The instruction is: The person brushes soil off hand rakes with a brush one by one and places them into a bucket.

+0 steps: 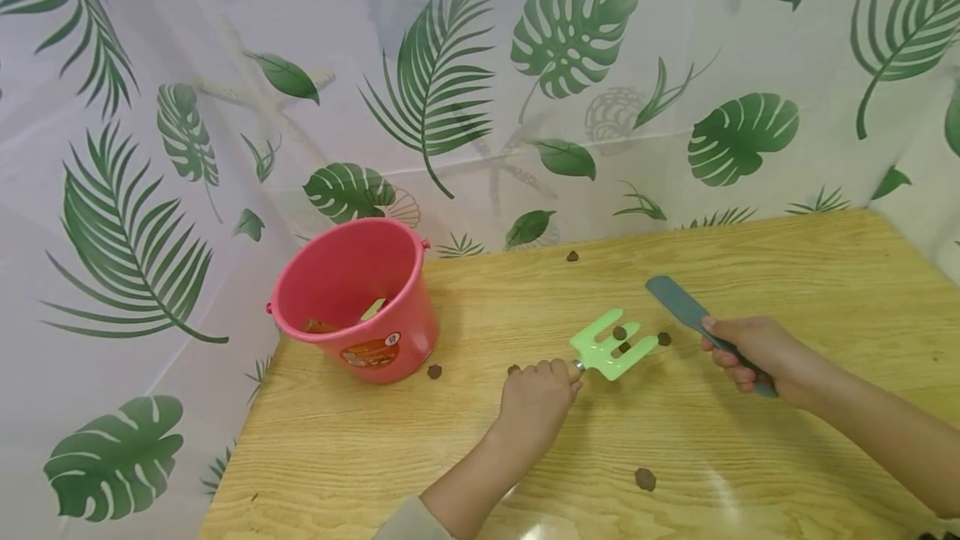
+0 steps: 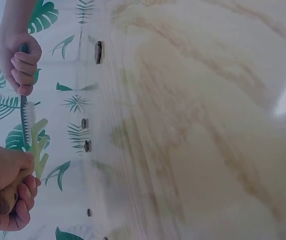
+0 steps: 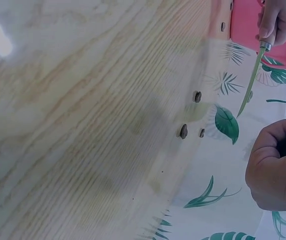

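My left hand grips the wooden handle of a light-green garden hand fork, its tines pointing right above the table. A small brown lump appears on the fork, and another dark lump shows between the tines; whether that one rests on the fork I cannot tell. From the right, my right hand holds a grey-green brush by its handle. Pale bristles show along the brush in the left wrist view. The brush head is close to the fork tips, apparently apart from them.
A pink bucket stands at the table's back left with a pale-green piece inside. More brown lumps lie on the wooden table: one beside the bucket, one near the front, one at the back. Leaf-printed cloth hangs behind.
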Available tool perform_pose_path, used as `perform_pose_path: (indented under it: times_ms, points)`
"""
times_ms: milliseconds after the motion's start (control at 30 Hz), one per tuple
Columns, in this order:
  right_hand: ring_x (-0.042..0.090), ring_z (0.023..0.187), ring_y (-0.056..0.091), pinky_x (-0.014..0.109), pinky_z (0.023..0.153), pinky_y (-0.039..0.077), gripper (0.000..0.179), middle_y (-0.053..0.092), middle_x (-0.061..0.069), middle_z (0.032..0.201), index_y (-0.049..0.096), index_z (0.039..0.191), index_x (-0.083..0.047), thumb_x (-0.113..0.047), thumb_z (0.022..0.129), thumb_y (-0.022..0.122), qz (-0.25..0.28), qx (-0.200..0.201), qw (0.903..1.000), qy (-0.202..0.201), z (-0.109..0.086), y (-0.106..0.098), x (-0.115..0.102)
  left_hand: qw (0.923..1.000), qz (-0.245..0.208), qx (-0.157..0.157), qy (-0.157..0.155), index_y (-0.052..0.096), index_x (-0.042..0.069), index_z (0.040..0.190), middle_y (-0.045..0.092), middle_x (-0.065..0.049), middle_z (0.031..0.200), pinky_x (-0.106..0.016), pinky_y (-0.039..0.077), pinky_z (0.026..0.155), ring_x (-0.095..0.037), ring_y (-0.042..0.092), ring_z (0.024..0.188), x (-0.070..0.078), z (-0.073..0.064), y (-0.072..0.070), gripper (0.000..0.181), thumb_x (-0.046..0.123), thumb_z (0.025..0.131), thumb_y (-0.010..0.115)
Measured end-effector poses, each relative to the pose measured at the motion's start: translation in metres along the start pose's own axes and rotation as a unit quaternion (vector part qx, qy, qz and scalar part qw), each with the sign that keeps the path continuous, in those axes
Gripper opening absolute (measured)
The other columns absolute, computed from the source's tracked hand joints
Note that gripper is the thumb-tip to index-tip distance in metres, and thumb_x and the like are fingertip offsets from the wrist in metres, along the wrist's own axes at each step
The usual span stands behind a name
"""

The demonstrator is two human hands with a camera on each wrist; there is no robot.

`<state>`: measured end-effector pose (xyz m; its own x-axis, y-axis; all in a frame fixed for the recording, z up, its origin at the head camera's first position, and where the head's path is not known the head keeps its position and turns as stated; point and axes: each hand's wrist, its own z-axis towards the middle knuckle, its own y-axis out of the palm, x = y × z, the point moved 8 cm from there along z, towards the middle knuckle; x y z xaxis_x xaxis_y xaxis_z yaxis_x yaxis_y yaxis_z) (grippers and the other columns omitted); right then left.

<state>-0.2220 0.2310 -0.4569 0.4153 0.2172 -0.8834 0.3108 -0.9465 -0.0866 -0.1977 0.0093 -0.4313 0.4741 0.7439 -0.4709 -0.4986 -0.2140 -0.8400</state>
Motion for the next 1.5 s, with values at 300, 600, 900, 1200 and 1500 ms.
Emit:
perform_pose_path:
  times_ms: [300, 600, 900, 1200, 1500]
  points:
    - [0.003, 0.044, 0.036, 0.019, 0.044, 0.038, 0.036, 0.041, -0.009, 0.056, 0.052, 0.089, -0.007, -0.033, 0.104, 0.032, -0.007, -0.010, 0.9999, -0.003, -0.003, 0.008, -0.006, 1.0000, 0.004, 0.007, -0.005, 0.054, 0.016, 0.072, 0.049, 0.008, 0.057, -0.019, 0.048, 0.048, -0.004, 0.047, 0.046, 0.001, 0.002, 0.000, 0.039, 0.046, 0.096, 0.049]
    - [0.002, 0.043, 0.037, 0.018, 0.041, 0.036, 0.035, 0.042, -0.008, 0.056, 0.053, 0.087, -0.007, -0.032, 0.103, 0.035, -0.011, -0.029, 0.9994, -0.013, -0.006, 0.023, -0.010, 0.9993, 0.013, 0.030, -0.017, 0.050, 0.018, 0.070, 0.044, 0.009, 0.056, -0.016, 0.039, 0.046, -0.004, 0.037, 0.047, 0.000, 0.004, -0.003, 0.039, 0.048, 0.094, 0.050]
    - [0.002, 0.043, 0.038, 0.017, 0.042, 0.035, 0.035, 0.042, -0.008, 0.058, 0.051, 0.087, -0.007, -0.034, 0.103, 0.035, -0.022, -0.063, 0.9975, -0.025, -0.012, 0.042, -0.015, 0.9980, 0.009, 0.057, -0.025, 0.051, 0.018, 0.070, 0.045, 0.009, 0.057, -0.016, 0.030, 0.045, -0.004, 0.034, 0.049, 0.000, 0.005, -0.010, 0.038, 0.048, 0.092, 0.053]
    - [0.001, 0.040, 0.037, 0.016, 0.041, 0.035, 0.035, 0.040, -0.008, 0.056, 0.051, 0.085, -0.006, -0.032, 0.102, 0.037, -0.022, -0.082, 0.9959, -0.030, -0.013, 0.060, -0.014, 0.9970, 0.007, 0.077, -0.013, 0.051, 0.018, 0.071, 0.044, 0.010, 0.058, -0.016, 0.026, 0.046, -0.004, 0.031, 0.049, 0.005, 0.007, -0.014, 0.037, 0.048, 0.092, 0.054]
    - [0.000, 0.040, 0.037, 0.014, 0.040, 0.033, 0.035, 0.039, -0.009, 0.056, 0.049, 0.083, -0.005, -0.032, 0.102, 0.037, -0.033, -0.101, 0.9933, -0.044, -0.014, 0.073, -0.013, 0.9944, 0.014, 0.104, -0.012, 0.053, 0.019, 0.070, 0.043, 0.011, 0.056, -0.017, 0.023, 0.044, -0.004, 0.027, 0.048, 0.007, 0.010, -0.021, 0.037, 0.049, 0.091, 0.055]
